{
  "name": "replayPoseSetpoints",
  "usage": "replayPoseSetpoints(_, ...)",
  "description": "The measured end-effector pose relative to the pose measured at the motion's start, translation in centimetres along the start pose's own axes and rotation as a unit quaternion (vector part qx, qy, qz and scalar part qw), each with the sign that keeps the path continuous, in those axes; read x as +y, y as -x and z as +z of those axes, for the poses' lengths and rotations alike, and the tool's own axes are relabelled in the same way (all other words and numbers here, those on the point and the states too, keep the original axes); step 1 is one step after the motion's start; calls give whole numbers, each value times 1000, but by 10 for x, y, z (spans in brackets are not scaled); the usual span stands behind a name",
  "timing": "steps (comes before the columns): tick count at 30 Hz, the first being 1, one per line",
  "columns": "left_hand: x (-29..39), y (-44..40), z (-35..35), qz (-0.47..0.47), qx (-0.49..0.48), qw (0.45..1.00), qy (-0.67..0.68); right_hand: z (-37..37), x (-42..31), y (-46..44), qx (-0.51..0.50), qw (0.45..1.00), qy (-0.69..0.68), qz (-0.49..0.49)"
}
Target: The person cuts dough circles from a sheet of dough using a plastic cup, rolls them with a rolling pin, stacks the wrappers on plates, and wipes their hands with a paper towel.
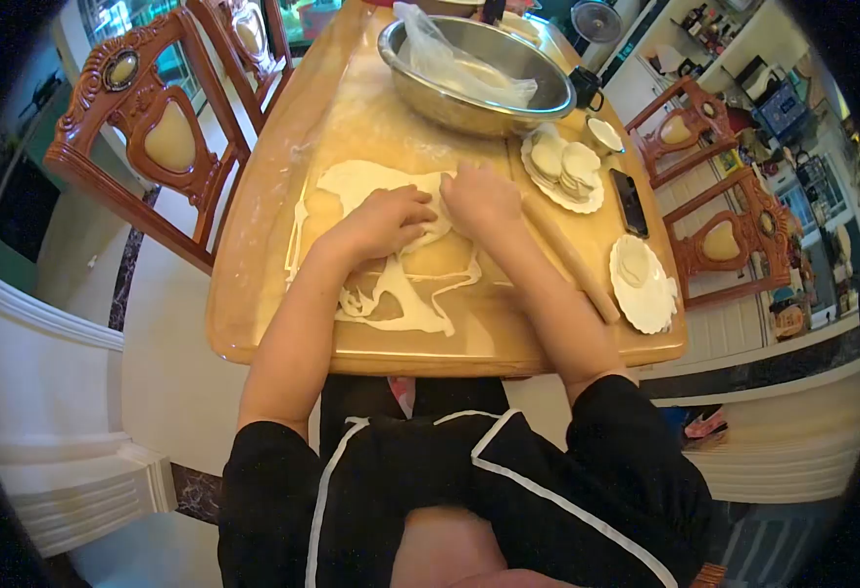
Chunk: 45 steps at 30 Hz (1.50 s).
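Note:
A thin, pale dough sheet point(357, 178) lies on the wooden table, with cut-out gaps and ragged strips of dough point(406, 306) trailing towards me. My left hand point(389, 220) rests over the middle of the sheet, its bent fingers closed on the dough. Close beside it, my right hand point(479, 199) has its fingers curled in at the sheet's right edge, pinching dough; the fingertips are partly hidden. A wooden rolling pin point(587, 276) lies by my right forearm. Round dough wrappers point(577, 167) are piled on a white scalloped plate point(579, 205).
Beyond the dough stands a large steel bowl point(450, 103) holding a clear plastic bag point(450, 69). On the right are a black phone point(630, 204), a second white plate point(645, 312) with dough on it, and a small cup point(603, 135). Carved chairs point(156, 137) flank the table point(254, 294).

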<state>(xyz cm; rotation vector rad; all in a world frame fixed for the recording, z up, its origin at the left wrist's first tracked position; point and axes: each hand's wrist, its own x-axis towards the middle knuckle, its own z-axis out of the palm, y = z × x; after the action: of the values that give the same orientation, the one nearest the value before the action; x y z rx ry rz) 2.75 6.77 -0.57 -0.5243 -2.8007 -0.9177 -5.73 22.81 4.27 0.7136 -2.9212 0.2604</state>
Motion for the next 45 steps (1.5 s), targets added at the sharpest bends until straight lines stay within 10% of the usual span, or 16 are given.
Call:
replayPoseSetpoints(9, -6, -1, 2, 4, 15, 1000, 5, -18, 42, -23, -91, 929, 6, -359)
replayPoseSetpoints(12, -5, -1, 2, 21, 5, 1000, -2, 9, 13, -14, -11, 998, 7, -66)
replayPoseSetpoints(16, -10, -4, 7, 23, 10, 1000, -6, 14, 1, -10, 25, 1000, 10, -5)
replayPoseSetpoints(23, -14, -8, 11, -19, -15, 1000, -9, -11, 42, -25, -19, 923, -20, -385)
replayPoseSetpoints(27, -16, -11, 13, -42, -28, 999, -15, 14, 30, -24, -16, 963, 55, -262)
replayPoseSetpoints(29, -12, -9, 11, -56, -27, 998, -9, 22, 15, -20, 22, 986, 164, 24)
replayPoseSetpoints(31, -12, -10, 13, -61, -28, 998, -6, 14, 12, -14, 10, 986, 168, 19)
replayPoseSetpoints(36, -12, -13, 13, -62, -35, 997, -37, 11, 61, -42, -81, 920, 183, -338)
replayPoseSetpoints(37, -14, -15, 16, -65, -33, 997, -34, 12, 57, -37, -33, 974, 34, -222)
replayPoseSetpoints(41, -12, -15, 20, -63, -13, 997, -53, 0, 35, -25, -82, 964, 41, -249)
replayPoseSetpoints(45, 22, -9, 34, -42, 70, 975, -208, 16, 23, -27, -55, 988, 137, -46)
